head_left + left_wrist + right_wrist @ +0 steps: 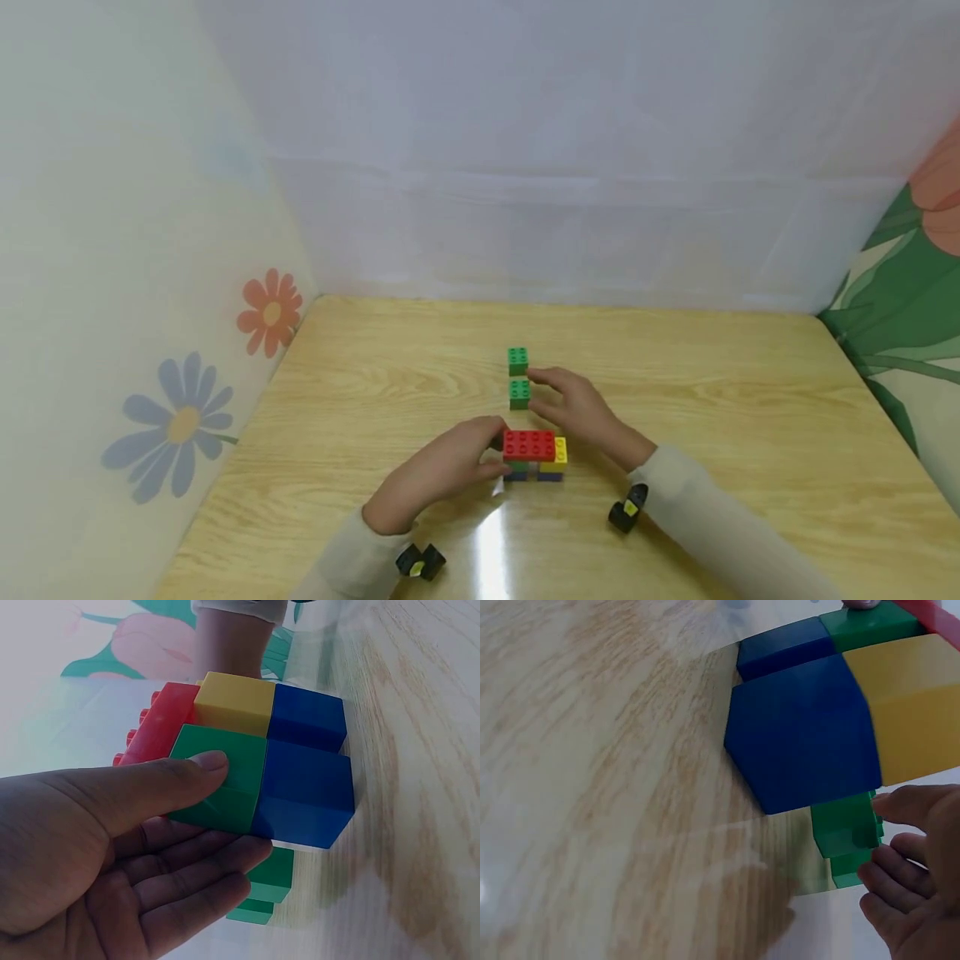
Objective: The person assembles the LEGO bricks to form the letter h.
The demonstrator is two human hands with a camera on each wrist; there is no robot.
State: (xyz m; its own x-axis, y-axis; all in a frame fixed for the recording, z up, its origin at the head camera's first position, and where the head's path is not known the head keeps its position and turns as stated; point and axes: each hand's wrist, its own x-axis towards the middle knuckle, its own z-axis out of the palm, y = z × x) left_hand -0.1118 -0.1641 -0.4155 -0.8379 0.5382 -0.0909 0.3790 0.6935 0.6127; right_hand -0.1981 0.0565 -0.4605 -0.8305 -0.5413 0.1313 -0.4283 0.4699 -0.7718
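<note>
Fingers of the left hand (448,464) grip the stack (529,447) on the bench (345,433), the right hand (583,408) hovers unclenched beside two green bricks (519,396), seemingly fetching, and next needs a clean pinch!

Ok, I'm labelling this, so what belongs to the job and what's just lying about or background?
Likely in the job:
Left hand, holding a stacked green block
Red block, yellow block and two blue blocks stacked with it
Right hand, beside the two loose green blocks

Just around it, none of it loose:
Table
Printed flowers
Black wrist devices
</note>
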